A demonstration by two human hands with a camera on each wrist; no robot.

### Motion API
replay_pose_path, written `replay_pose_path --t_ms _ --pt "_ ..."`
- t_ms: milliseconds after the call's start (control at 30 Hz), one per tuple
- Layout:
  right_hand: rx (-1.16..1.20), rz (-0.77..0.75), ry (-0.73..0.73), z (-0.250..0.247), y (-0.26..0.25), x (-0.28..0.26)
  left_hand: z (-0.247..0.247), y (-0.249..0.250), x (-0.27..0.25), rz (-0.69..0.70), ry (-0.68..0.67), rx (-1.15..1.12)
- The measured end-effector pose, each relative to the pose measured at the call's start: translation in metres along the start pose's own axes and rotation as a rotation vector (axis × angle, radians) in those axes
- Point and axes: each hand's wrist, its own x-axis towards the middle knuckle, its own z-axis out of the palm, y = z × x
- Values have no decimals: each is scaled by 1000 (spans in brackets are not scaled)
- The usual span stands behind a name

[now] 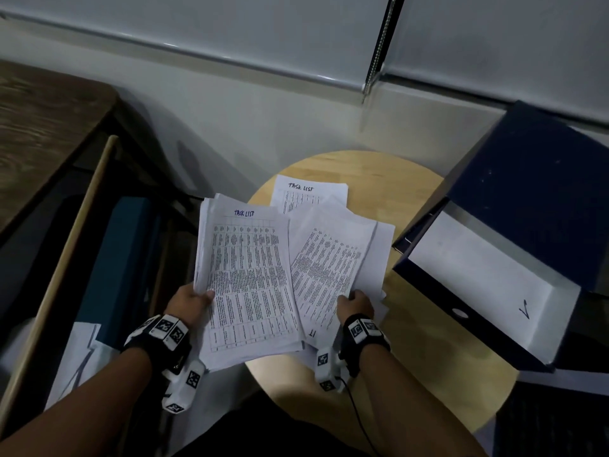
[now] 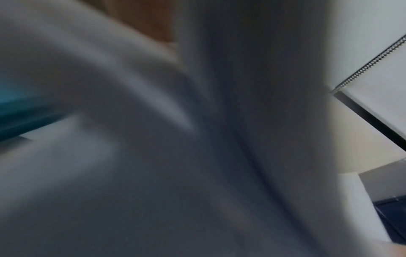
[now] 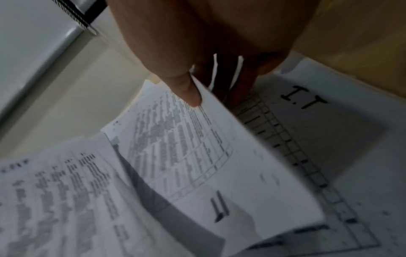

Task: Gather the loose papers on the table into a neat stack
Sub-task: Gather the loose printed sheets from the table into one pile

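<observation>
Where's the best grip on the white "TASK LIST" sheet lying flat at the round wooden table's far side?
Pinch the flat TASK LIST sheet at its bare far edge, coming over the round wooden table; its near part lies tucked beneath the papers that the right hand holds.

Bare forearms, no sleeves. Each wrist w/ black strap rig carrying white cube modules printed w/ black-and-white fiducial markers: left wrist rig (image 1: 166,334), right wrist rig (image 1: 362,331). Thin black cable (image 1: 359,420) trails from right rig toward the body.
</observation>
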Motion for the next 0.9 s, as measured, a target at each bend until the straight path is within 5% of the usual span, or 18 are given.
replay_pose_path --t_ms 433,667,900 --pt "34 -729 307 -122 -92 -87 -9 8 9 -8 11 -76" --pt "652 -621 -36 -155 -124 -86 3 21 14 43 -101 -230" --pt "282 -466 -193 -89 -63 -61 12 68 -27 129 -371 -525"
